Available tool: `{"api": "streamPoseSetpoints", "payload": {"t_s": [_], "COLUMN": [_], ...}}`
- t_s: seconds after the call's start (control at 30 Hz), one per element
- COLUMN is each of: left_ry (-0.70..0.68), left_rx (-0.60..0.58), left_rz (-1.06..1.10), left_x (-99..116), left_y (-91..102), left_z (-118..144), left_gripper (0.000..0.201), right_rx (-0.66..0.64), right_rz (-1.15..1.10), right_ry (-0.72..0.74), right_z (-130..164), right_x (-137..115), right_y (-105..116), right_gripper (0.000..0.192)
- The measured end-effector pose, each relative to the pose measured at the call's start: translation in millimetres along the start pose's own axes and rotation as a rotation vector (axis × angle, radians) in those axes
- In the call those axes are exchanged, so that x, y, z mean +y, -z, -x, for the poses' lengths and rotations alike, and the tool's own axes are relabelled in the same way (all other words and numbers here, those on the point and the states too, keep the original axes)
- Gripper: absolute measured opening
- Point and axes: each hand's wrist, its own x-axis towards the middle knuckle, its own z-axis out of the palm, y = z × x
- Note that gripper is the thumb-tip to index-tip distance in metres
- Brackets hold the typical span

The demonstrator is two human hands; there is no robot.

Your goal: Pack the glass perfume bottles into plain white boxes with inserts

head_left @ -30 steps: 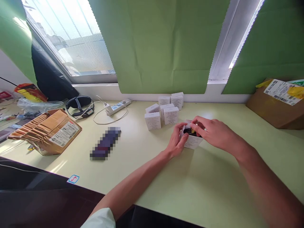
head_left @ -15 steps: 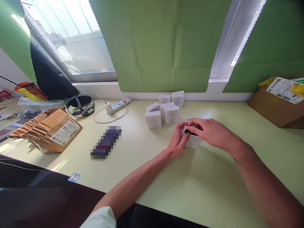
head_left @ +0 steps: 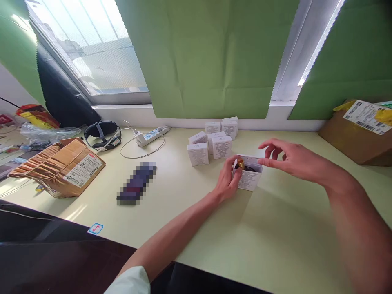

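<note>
My right hand [head_left: 289, 160] has lifted off the small white box [head_left: 249, 176], fingers spread open, empty; gold-capped item [head_left: 241, 163] now exposed inside. Left hand [head_left: 228, 180] grips the box's left side, box on bench [head_left: 275, 228] just right of the white box stack [head_left: 212, 141]

Left hand [head_left: 228, 181], right hand [head_left: 289, 159] bare; forearms bare; white short sleeve [head_left: 130, 281] far behind left hand.

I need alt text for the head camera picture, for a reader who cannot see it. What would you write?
A person's left hand steadies a small open white box with something gold-tipped and dark inside, on a pale green table, while the right hand hovers open beside its far flap. Behind stand six closed white boxes; a cardboard parcel and a power strip lie to the left.
</note>
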Motion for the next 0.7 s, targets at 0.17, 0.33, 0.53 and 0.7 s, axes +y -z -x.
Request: {"api": "streamPoseSetpoints", "payload": {"t_s": [0.17,0.33,0.53,0.7], "left_ry": [-0.156,-0.259,-0.314,-0.352], "left_rx": [0.077,0.093,0.097,0.079], "left_rz": [-0.212,-0.333,-0.394,-0.367], "left_x": [-2,-6,-1,-1], "left_y": [2.0,4.6,10.8,12.5], "left_z": [-2,-6,-13,-14], "left_gripper": [0.032,0.041,0.033,0.032], "right_rx": [-0.517,-0.477,-0.457,-0.471], "right_rz": [-0.076,-0.11,-0.132,-0.113], "right_ry": [0.03,0.112,0.082,0.087], "right_z": [-19,-29,-28,-27], "right_x": [26,31,36,33], "right_y": [-17,-29,-27,-28], "right_gripper": [0.053,0.043,0.045,0.044]}}
